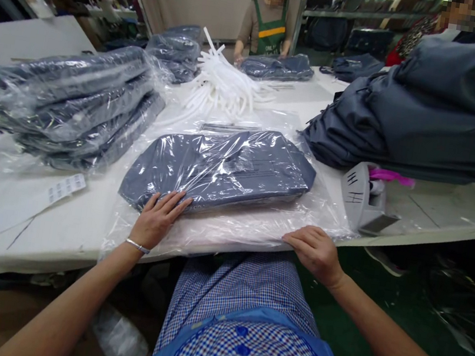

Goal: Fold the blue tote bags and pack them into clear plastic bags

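A dark blue-grey fabric item (pixel 239 169) lies in a clear plastic bag (pixel 230 224) on the table before me. Faint printed lines show on the item's right half. My left hand (pixel 157 219) rests on the bagged item's lower left edge with its fingers stretched out and apart. At the table's front edge, my right hand (pixel 315 252) pinches the near edge of the plastic bag between thumb and fingers.
Stacked bagged items (pixel 75 100) stand on the left, beside a sheet of labels (pixel 67 188). White strips (pixel 225 78) lie in a heap behind. To the right are a tape dispenser (pixel 364 197) and a tall pile of dark fabric items (pixel 425 117). A person (pixel 267 22) works opposite.
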The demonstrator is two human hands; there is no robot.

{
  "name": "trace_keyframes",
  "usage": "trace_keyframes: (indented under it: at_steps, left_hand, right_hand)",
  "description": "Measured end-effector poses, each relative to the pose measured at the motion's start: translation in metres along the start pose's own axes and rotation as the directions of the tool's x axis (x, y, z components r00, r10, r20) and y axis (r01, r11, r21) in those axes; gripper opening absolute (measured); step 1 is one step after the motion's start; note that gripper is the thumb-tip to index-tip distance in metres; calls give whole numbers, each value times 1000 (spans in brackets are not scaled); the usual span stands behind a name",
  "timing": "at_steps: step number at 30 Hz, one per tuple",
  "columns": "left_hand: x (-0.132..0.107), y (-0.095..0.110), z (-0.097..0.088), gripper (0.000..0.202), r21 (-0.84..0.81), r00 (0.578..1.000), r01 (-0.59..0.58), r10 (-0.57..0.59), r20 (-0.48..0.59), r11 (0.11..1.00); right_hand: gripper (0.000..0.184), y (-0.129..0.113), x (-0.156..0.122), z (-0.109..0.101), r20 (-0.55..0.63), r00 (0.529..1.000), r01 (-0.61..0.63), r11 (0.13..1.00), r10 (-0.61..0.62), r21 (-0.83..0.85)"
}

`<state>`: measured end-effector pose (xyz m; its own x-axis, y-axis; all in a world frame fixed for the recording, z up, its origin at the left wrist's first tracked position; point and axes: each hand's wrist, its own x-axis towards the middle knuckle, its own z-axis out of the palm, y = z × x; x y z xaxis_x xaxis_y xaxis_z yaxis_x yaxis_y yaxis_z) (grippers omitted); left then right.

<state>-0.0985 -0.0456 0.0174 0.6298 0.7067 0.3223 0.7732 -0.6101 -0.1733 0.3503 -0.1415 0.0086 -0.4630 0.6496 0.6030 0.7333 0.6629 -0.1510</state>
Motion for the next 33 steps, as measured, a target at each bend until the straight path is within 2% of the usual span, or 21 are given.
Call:
trace_keyframes:
  at_steps: [5, 9, 11, 14, 16, 19, 22, 24, 27, 30, 33]
  left_hand:
    - [-4, 2, 4, 63, -8, 1000, 17, -17, 6, 1000]
    - [-5, 6, 6, 62, 13, 1000, 23, -23, 16, 1000]
    - [-6, 8, 6, 61, 32, 1000, 23, -23, 11, 999]
    - [-6, 9, 6, 60, 65, 1000, 21, -21, 11, 998]
    - [-6, 10, 6, 60, 84, 1000, 17, -18, 10, 996]
    - [-6, 10, 5, 61, 105, 1000, 3, -5, 16, 994]
    - [-8, 6, 3, 65, 105, 1000, 21, -20, -8, 994]
    - [-11, 3, 2, 68, 99, 996, 87, -84, -41, 991]
    - [-16, -2, 2, 71, 94, 986, 163, -159, -54, 982]
    - [-22, -5, 5, 66, 90, 989, 145, -141, -45, 985]
    - [-25, -7, 6, 64, 84, 994, 107, -103, -48, 991]
  right_hand:
    - [30, -3, -23, 2, 48, 997, 52, 999, -52, -2]
    - [41, -24, -23, 9, 60, 995, 79, 996, -81, 30]
    - [49, -38, -8, 11, 40, 990, 130, 990, -133, 55]
    - [61, -54, 34, 21, 14, 978, 206, 976, -207, 73]
    - [64, -55, 69, 34, 24, 984, 176, 984, -177, 9]
    - [72, -37, 112, 58, 70, 997, 47, 989, -37, -143]
    - [79, -5, 125, 75, 114, 993, -18, 978, 43, -209]
    - [80, 18, 116, 77, 141, 988, -29, 975, 61, -221]
    - [79, 46, 85, 68, 162, 984, -25, 967, 68, -253]
    - [71, 66, 55, 55, 153, 988, 15, 963, 28, -271]
    - [67, 81, 40, 47, 176, 984, 71, 970, -30, -232]
